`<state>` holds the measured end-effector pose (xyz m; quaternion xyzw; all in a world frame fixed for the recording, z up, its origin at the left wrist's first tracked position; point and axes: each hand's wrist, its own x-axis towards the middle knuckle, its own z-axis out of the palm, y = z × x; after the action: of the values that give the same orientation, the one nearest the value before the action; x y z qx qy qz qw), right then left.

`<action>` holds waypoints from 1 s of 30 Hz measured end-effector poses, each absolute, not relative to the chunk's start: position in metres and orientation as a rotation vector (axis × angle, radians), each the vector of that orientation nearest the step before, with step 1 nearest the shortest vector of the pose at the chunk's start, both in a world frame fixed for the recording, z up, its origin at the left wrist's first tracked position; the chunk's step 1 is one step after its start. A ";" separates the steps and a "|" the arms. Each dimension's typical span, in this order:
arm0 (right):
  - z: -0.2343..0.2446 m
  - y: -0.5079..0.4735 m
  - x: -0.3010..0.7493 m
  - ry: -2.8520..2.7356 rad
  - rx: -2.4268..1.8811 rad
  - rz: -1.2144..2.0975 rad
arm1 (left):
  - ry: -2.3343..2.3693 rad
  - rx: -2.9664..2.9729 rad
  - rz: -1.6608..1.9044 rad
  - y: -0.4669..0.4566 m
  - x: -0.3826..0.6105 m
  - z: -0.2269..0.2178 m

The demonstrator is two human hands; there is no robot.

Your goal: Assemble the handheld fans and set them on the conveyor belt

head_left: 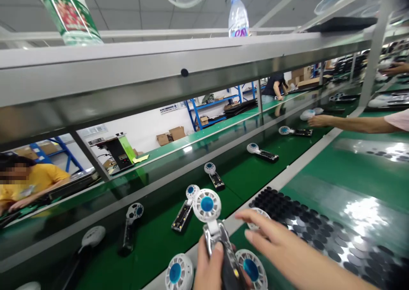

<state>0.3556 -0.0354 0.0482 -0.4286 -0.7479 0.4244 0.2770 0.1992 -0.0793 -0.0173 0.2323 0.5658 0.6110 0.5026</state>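
In the head view, my left hand (209,266) is closed around the dark handle of a handheld device (207,205) with a round, slotted white head and a blue centre. Its head points up and away from me. Just right of it, my right hand (271,239) is open, fingers stretched out and holding nothing. Behind those fingers a white round head (259,215) is partly hidden. Two more heads with blue centres, one at the left (179,272) and one at the right (252,269), flank my left hand; their handles are hidden.
Similar devices lie spaced along the green conveyor belt (236,188). Rows of black discs (300,222) cover part of the green bench at right. A co-worker's hand (319,120) reaches over the belt. A metal shelf beam (159,64) carrying bottles crosses overhead.
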 end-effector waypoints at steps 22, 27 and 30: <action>0.006 0.174 0.308 -2.315 -1.456 0.642 | 1.285 1.898 0.086 -0.011 0.184 0.041; 0.037 0.132 0.353 -2.039 -1.361 0.749 | 1.207 2.239 0.025 -0.039 0.190 0.021; 0.054 0.093 0.375 -1.927 -1.300 0.810 | 1.266 2.223 0.297 -0.014 0.201 0.018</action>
<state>0.3745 0.0931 0.0539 -0.4979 -0.7380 0.3104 0.3334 0.2013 -0.0140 0.0176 0.8288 0.4719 0.1108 0.2794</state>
